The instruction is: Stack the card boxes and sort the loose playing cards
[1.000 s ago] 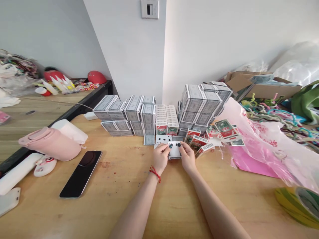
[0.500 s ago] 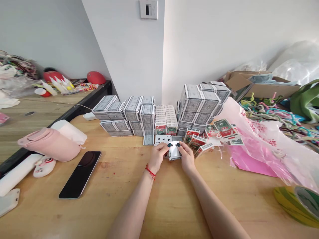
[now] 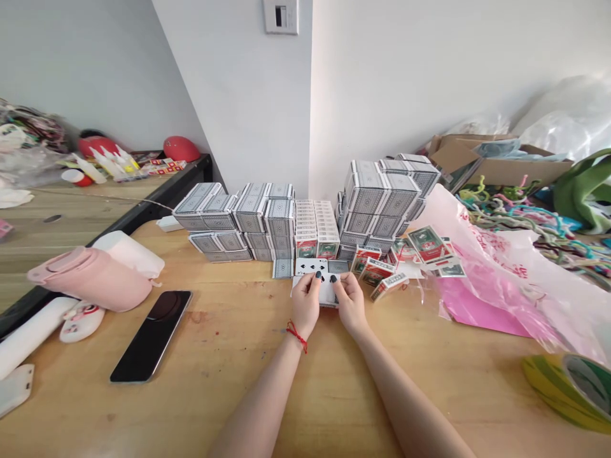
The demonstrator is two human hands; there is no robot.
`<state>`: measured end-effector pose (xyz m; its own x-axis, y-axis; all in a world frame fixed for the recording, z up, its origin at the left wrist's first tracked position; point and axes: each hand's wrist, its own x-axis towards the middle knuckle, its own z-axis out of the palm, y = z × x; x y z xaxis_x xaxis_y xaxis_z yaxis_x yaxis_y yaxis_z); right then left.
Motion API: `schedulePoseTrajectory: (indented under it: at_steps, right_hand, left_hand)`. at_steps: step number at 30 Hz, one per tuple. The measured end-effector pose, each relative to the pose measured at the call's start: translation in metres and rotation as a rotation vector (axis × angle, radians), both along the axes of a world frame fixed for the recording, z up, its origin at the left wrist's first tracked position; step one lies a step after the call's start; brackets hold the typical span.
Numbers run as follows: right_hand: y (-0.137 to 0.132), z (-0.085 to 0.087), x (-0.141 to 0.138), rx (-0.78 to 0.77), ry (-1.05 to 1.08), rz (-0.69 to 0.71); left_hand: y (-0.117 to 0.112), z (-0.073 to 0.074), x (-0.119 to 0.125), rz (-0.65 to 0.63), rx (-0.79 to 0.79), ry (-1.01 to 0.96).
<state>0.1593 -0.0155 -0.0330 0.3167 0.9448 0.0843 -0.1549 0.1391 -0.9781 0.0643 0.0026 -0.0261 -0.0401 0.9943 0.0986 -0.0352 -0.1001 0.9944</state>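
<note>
My left hand [image 3: 306,305], with a red string bracelet on its wrist, and my right hand [image 3: 352,305] are both closed on a folded white playing card [image 3: 327,294] between them. Their thumbs press on its near face, and a grey patterned back shows at its lower edge. Just behind it lies a face-up spade card [image 3: 310,266]. Grey-backed cards lie flat on either side of that one. Close to my right hand stand several red and green card boxes [image 3: 377,272].
Grey blocks built from folded cards rise at the left [image 3: 205,213] and right [image 3: 382,197], with stacked card boxes [image 3: 305,219] between. A phone [image 3: 151,337], pink tumbler [image 3: 95,280], tape roll [image 3: 570,388] and pink plastic bag [image 3: 496,280] lie on the table.
My hands and the card have shifted slightly left. The card's white face now sits flatter and wider between my thumbs. The view has turned a little.
</note>
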Motion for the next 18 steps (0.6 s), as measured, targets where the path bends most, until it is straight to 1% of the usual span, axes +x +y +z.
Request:
schedulePoseTrajectory:
  at_steps: [2, 6, 11, 14, 18]
  right_hand:
    - [0.0017, -0.0014, 0.0009, 0.003, 0.006, -0.012]
    - [0.0035, -0.0008, 0.0025, 0.025, -0.058, -0.098]
    - [0.0000, 0.0031, -0.0018, -0.015, -0.108, -0.205]
    - [-0.0011, 0.0029, -0.0032, -0.033, -0.104, -0.249]
    - [0.0011, -0.0007, -0.0005, -0.043, -0.086, -0.264]
  left_hand:
    - [-0.0001, -0.0005, -0.0004, -0.014, 0.006, -0.005]
    - [0.0010, -0.0008, -0.0004, -0.023, -0.012, -0.056]
    - [-0.0002, -0.0009, 0.0020, -0.047, -0.062, -0.059]
    - [-0.0017, 0.0007, 0.0028, -0.077, -0.045, -0.044]
    - [-0.0025, 0.0029, 0.0020, -0.114, -0.009, -0.020]
